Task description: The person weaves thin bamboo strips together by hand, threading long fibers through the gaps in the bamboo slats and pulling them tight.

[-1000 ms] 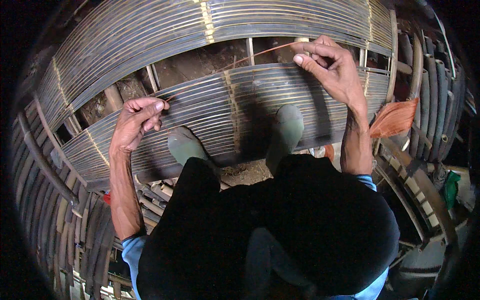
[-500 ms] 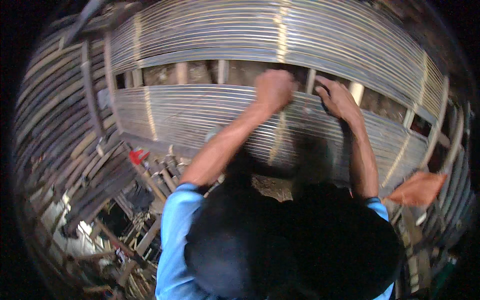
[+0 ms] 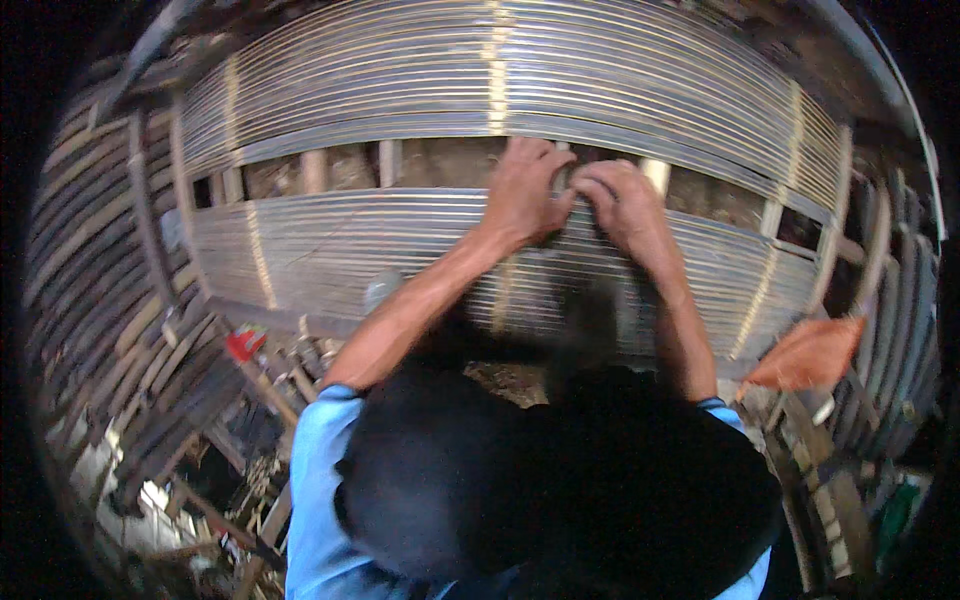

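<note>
My two hands meet at the long gap between an upper slatted panel [image 3: 380, 75] and a lower slatted panel [image 3: 360, 235]. The left hand [image 3: 525, 195] has bent fingers up against the gap, its thumb toward the other hand. Beside it the right hand [image 3: 625, 205] has curled fingers, with thumb and forefinger drawn together. Whatever sits between the fingertips is too small or hidden to make out. Pale bindings [image 3: 497, 60] cross the thin slats of the panels. Short wooden stakes [image 3: 390, 163] show in the gap.
Stacked dark poles [image 3: 90, 250] line the left side. An orange sheet [image 3: 808, 355] hangs at the lower right, near upright poles [image 3: 890, 280]. A red object [image 3: 245, 343] lies among wooden sticks at the lower left. A dark, featureless shape covers the lower middle.
My right hand has come in beside the left, and its fingers have curled. The left hand stays near the gap, less blurred. The whole view has shifted, so the panels sit further left.
</note>
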Motion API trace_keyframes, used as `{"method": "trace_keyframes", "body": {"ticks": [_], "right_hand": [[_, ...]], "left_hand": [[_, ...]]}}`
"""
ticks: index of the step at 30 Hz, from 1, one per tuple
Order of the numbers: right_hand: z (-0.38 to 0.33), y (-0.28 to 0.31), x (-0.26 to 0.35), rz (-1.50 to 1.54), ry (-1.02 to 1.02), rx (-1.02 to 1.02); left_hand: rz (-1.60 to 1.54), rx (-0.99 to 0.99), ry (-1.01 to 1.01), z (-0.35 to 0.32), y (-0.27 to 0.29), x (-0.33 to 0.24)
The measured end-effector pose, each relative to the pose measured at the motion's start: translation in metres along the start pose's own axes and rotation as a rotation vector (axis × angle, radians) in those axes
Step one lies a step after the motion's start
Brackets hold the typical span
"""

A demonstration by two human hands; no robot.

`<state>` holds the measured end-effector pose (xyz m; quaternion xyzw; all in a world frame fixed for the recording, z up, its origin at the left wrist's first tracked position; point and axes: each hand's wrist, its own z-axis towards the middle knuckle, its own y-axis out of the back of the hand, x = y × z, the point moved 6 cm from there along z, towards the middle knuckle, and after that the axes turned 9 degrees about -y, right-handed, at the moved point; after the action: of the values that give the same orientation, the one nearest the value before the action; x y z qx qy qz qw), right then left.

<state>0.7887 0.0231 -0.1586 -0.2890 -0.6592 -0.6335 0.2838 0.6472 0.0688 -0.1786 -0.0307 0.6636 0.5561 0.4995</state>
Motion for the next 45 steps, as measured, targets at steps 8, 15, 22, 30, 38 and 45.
{"method": "trace_keyframes", "body": {"ticks": [8,15,22,30,38,45], "right_hand": [[-0.01,0.038,0.007,0.348,-0.235,0.135],[-0.009,0.007,-0.001,0.317,-0.31,0.185],[0.002,0.004,0.009,0.229,-0.257,0.203],[0.0,-0.01,-0.001,0.156,-0.38,0.274],[0.016,-0.007,0.044,-0.073,-0.291,0.147],[-0.018,-0.059,0.041,0.234,-0.309,0.525]], "left_hand": [[0.249,0.147,0.007,-0.04,0.099,0.01],[-0.1,0.171,0.204,-0.064,0.132,-0.001],[-0.789,0.099,0.21,-0.042,0.108,0.003],[-0.646,0.222,0.408,-0.048,0.096,0.025],[0.114,0.242,0.233,-0.078,0.169,0.032],[0.29,-0.312,0.822,-0.241,0.377,0.123]]}}
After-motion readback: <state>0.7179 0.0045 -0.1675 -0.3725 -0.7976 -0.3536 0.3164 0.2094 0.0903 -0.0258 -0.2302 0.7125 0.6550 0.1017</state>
